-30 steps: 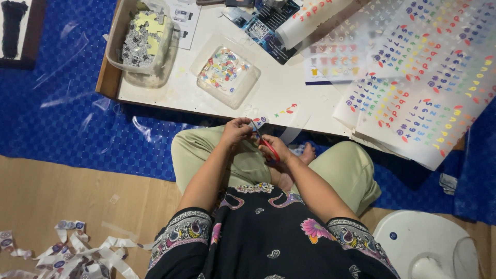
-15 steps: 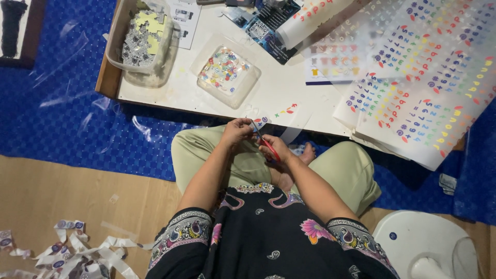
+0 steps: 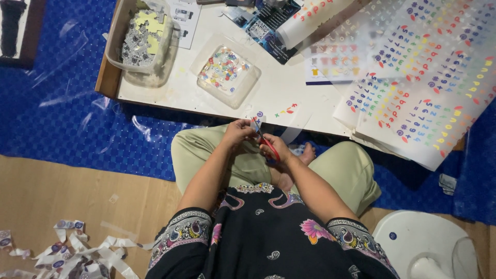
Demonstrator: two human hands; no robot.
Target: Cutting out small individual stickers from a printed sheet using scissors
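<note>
Above the lap, hands grip red-handled scissors (image 3: 267, 145) and a small printed sticker strip (image 3: 257, 120).

A clear tray (image 3: 226, 70) of coloured cutouts (shallow, plastic) sits on the white table (image 3: 289, 93).

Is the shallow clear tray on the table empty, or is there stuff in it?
Not empty. The shallow clear tray holds a scatter of small multicoloured sticker pieces across its bottom, and it sits lidless on the white table.
</note>
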